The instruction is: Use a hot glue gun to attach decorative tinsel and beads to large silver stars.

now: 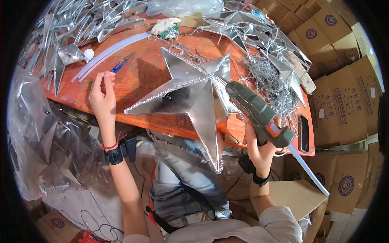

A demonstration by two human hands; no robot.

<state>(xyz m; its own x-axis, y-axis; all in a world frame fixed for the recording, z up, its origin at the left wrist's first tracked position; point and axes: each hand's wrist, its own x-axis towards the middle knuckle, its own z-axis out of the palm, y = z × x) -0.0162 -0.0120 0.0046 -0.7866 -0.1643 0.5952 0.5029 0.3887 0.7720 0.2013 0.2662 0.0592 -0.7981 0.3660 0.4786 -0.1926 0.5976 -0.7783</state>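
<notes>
My right hand [261, 148] is wrapped round the handle of a dark green hot glue gun [253, 103]. A long translucent glue stick [310, 172] sticks out of the gun's back. The nozzle reaches the ridge beside the middle of a large silver foil star [178, 95]. Silver tinsel trim runs along some of the star's ridges, and its lowest point hangs past the table's front edge. Left of the star, my left hand [103, 91] has its fingers pinched at the near end of small blue-handled snips [120, 65]. The far end of the snips points toward the table's back.
Silver stars [87, 24] pile up at the back left, others [239, 22] at the back right. Tangled tinsel [267, 77] and a phone [303, 133] lie right on the orange table [137, 119]. Spare glue sticks [109, 52] lie left. Cardboard boxes [336, 101] stack up at right.
</notes>
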